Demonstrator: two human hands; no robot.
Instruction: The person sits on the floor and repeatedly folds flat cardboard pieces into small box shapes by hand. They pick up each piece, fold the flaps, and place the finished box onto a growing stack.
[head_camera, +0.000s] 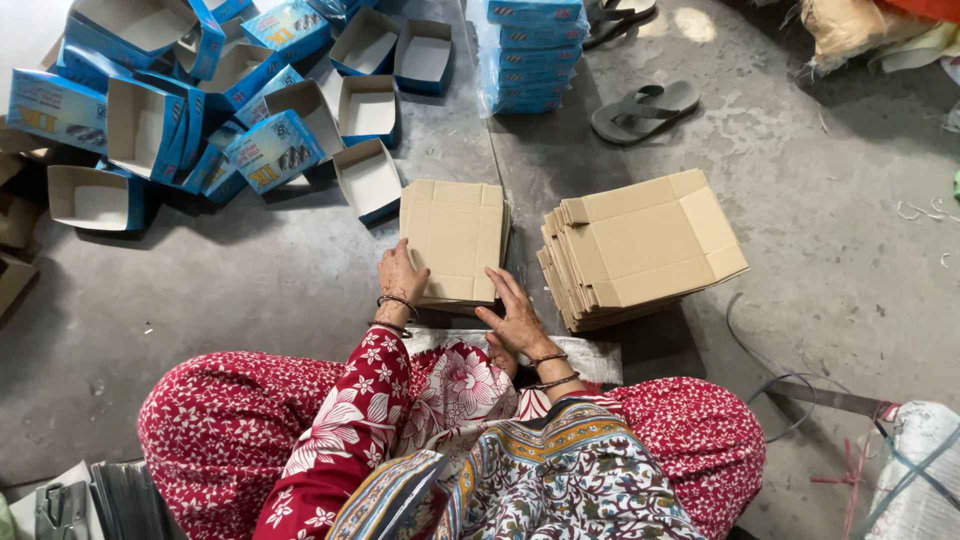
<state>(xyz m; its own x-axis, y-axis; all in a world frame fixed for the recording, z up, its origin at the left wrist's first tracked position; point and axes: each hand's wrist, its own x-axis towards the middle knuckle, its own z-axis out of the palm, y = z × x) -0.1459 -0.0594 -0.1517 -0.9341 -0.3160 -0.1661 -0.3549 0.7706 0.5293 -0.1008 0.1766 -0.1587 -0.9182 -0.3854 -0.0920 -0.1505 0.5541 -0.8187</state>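
Both your hands rest on a flat cardboard blank on the floor in front of your knees.

Your left hand (401, 275) lies on the near left edge of the cardboard blank (455, 235), fingers released and flat; your right hand (518, 318) presses its near right corner, fingers spread, grasping nothing. Just to the right sits a stack of folded blanks (640, 250). Open blue boxes (200, 110) lie scattered at far left, and a grey sandal (645, 110) lies beyond.
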